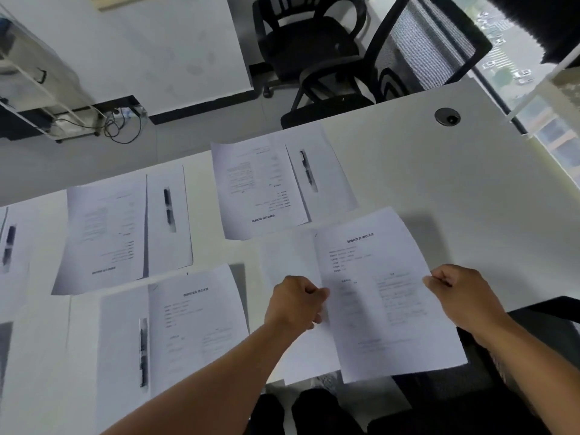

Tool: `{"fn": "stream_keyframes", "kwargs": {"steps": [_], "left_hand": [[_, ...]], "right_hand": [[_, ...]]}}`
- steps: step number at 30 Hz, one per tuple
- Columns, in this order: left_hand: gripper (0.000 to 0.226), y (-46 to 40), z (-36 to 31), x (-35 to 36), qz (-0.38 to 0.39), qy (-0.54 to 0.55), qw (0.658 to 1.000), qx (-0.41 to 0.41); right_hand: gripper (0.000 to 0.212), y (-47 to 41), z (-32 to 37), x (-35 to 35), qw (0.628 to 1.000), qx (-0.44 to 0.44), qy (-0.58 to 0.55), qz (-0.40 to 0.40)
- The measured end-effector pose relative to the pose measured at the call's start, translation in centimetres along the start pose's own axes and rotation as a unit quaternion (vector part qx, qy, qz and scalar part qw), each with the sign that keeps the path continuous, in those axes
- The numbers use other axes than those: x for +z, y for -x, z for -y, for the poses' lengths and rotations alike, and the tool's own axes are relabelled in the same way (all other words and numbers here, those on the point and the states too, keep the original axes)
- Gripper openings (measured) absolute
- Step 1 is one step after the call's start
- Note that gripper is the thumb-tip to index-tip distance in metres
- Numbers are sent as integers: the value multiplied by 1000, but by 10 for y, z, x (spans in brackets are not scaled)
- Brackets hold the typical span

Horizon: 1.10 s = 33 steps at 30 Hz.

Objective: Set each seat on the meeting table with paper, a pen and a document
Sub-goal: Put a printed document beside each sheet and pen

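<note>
A thin printed document (376, 296) is held above the near edge of the white table (455, 189), slightly curled and tilted. Its left edge is pinched by the left hand (295, 301), fingers curled around the sheet; its right edge is pinched between thumb and curled fingers of the right hand (461, 293). Beneath the document, a blank sheet of paper (292, 255) lies flat on the table, partly covered by the held page and overhanging the near edge.

To the left, at the near seat, a second printed sheet (201, 312) is laid overlapping a blank sheet (122, 334), and a slim dark pen (143, 353) is set lengthwise where the two meet.

Farther across the smooth matte tabletop, two more sets are laid out. In the middle one (103, 233), a printed page overlaps a blank page on which a black pen (169, 210) lies. In the right one (257, 183), a printed page is likewise joined by a blank sheet bearing a black pen (307, 169). At the far left edge another pen (8, 246) on paper is partly cut off.

A round grey cable port (447, 116) is set into the table's far right. Beyond the table, two black office chairs (417, 48), one with a mesh back, are seen on the pale floor.
</note>
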<state>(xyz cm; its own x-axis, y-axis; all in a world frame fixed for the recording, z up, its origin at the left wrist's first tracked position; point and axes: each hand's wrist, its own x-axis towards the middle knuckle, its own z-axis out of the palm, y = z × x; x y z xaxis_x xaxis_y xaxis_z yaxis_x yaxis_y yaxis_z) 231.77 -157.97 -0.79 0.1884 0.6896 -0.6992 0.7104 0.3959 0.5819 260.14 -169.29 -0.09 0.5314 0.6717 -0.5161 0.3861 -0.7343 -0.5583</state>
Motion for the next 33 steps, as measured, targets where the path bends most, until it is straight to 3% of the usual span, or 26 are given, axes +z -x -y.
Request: {"fn": "stream_keyframes", "kwargs": {"steps": [12, 22, 27, 33], "left_hand": [[21, 1, 49, -33, -85, -211, 972, 61], [46, 3, 71, -24, -96, -328, 927, 157], [53, 6, 75, -25, -94, -364, 911, 170], [56, 14, 85, -27, -95, -356, 917, 154]], "right_hand": [[23, -52, -13, -3, 999, 0, 34, 4], [17, -58, -14, -5, 997, -4, 76, 6], [13, -56, -11, -4, 997, -1, 83, 12], [10, -52, -10, -3, 997, -3, 78, 13]]}}
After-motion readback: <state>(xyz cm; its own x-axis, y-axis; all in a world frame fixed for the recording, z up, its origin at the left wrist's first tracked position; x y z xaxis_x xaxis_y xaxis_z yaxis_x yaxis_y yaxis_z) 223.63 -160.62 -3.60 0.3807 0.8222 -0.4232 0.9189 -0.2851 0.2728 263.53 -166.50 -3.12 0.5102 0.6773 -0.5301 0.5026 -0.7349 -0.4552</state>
